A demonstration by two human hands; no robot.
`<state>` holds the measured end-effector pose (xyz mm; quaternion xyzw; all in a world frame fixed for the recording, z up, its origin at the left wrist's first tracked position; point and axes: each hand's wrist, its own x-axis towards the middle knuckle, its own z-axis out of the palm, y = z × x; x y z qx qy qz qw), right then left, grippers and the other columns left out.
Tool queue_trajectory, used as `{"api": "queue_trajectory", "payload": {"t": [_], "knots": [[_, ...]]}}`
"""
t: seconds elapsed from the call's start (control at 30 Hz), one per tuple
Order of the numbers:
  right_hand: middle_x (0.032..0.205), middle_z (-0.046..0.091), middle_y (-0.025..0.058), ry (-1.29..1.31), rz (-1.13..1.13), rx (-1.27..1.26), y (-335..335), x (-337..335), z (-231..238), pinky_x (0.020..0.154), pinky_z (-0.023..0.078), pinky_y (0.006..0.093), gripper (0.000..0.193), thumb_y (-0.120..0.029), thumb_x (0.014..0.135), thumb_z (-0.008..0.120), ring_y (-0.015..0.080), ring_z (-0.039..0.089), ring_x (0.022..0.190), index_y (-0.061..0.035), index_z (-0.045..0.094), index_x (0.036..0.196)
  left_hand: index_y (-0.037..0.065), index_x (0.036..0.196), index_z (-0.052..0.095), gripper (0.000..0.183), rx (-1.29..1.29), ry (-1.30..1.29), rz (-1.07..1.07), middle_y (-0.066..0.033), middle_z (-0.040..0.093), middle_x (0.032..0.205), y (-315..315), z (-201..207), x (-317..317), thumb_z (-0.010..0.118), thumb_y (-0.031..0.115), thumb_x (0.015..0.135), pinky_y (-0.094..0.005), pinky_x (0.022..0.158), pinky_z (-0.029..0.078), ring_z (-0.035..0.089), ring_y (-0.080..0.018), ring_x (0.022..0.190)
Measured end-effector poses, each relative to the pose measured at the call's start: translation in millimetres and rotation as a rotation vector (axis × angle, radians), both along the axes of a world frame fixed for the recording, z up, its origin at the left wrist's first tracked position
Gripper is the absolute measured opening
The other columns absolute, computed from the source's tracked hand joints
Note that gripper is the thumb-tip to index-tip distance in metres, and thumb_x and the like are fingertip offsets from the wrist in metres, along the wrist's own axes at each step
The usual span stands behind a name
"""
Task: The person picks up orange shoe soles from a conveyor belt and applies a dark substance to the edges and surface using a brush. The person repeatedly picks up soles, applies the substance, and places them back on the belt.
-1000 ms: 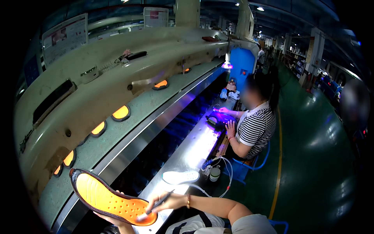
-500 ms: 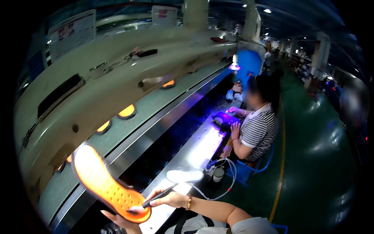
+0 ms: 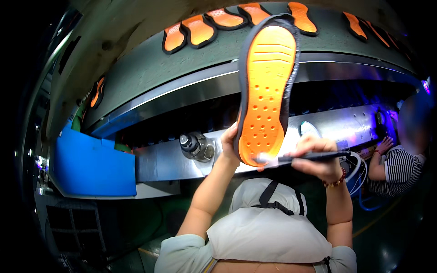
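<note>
Clearly, our right hand [image 3: 322, 169] gripped one black-handled brush [image 3: 291, 159], its tip at the six-o'clock end of one orange-faced sole [image 3: 271, 63]; our left hand [image 3: 229, 143] grasped that sole's edge at seven. Outward from it, one bottle [image 3: 196, 146] stood at eight on the metal bench [image 3: 169, 166]. Five orange soles [image 3: 199, 31] lined the belt [image 3: 152, 66] from ten to one; we couldn't count the crowded soles [image 3: 354, 26] at two. Open belt stretched leftward to one lone sole [image 3: 97, 92] at nine, bounded by a steel rail [image 3: 182, 89].

My left hand [image 3: 229, 142] is hiding most fingers behind the orange sole [image 3: 267, 91], my brush [image 3: 286, 159] is blurring at its tip, and the hood [image 3: 132, 22] is covering other soles' [image 3: 200, 32] ends.
</note>
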<state>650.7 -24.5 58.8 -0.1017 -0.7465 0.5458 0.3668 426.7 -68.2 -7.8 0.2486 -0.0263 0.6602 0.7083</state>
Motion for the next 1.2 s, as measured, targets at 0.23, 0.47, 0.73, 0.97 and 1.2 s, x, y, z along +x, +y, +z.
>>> {"api": "queue_trajectory", "payload": {"t": [0.23, 0.47, 0.73, 0.97, 1.2], "knots": [[0.084, 0.065, 0.0106, -0.163, 0.501, 0.173, 18, 2, 23, 0.068, 0.047, 0.0271, 0.023, 0.003, 0.062, 0.073, 0.0191, 0.062, 0.072, -0.0020, 0.065, 0.083, -0.001, 0.116, 0.045, 0.045, -0.359, 0.279, -0.226, -0.0183, 0.054, 0.110, -2, 29, -14, 0.052, 0.021, 0.077, -0.0351, 0.084, 0.046, 0.057, -0.0262, 0.095], [0.088, 0.065, 0.0122, -0.299, 0.461, 0.172, 16, 2, 18, 0.063, 0.047, 0.0236, 0.016, 0.002, 0.067, 0.068, 0.0202, 0.064, 0.077, -0.0029, 0.065, 0.082, 0.001, 0.110, 0.053, 0.046, -0.568, 0.754, -0.344, -0.0157, 0.058, 0.103, -5, 60, -12, 0.060, 0.031, 0.077, -0.0299, 0.080, 0.046, 0.059, -0.0211, 0.088], [0.089, 0.066, 0.0070, -0.304, 0.514, 0.308, 19, 5, 20, 0.048, 0.037, 0.0209, 0.014, -0.004, 0.070, 0.066, 0.0146, 0.063, 0.067, -0.0064, 0.065, 0.084, 0.001, 0.112, 0.052, 0.051, -0.616, 1.009, -0.476, -0.0135, 0.057, 0.103, -12, 79, -14, 0.062, 0.036, 0.076, -0.0260, 0.077, 0.047, 0.058, -0.0158, 0.088], [0.092, 0.065, 0.0090, -0.283, 0.423, 0.275, 29, 18, 15, 0.049, 0.038, 0.0211, 0.015, -0.004, 0.068, 0.067, 0.0151, 0.064, 0.068, -0.0069, 0.066, 0.082, 0.000, 0.108, 0.055, 0.045, -0.615, 0.877, -0.478, -0.0113, 0.060, 0.099, -16, 74, -28, 0.062, 0.033, 0.078, -0.0253, 0.075, 0.048, 0.059, -0.0135, 0.082], [0.094, 0.063, 0.0146, -0.200, 0.352, 0.025, 27, 42, 9, 0.076, 0.050, 0.0289, 0.018, 0.005, 0.070, 0.063, 0.0234, 0.063, 0.085, -0.0009, 0.064, 0.087, -0.001, 0.105, 0.057, 0.043, -0.734, 0.884, -0.383, -0.0114, 0.060, 0.098, -30, 72, -40, 0.064, 0.030, 0.076, -0.0235, 0.075, 0.047, 0.059, -0.0140, 0.082]]}}
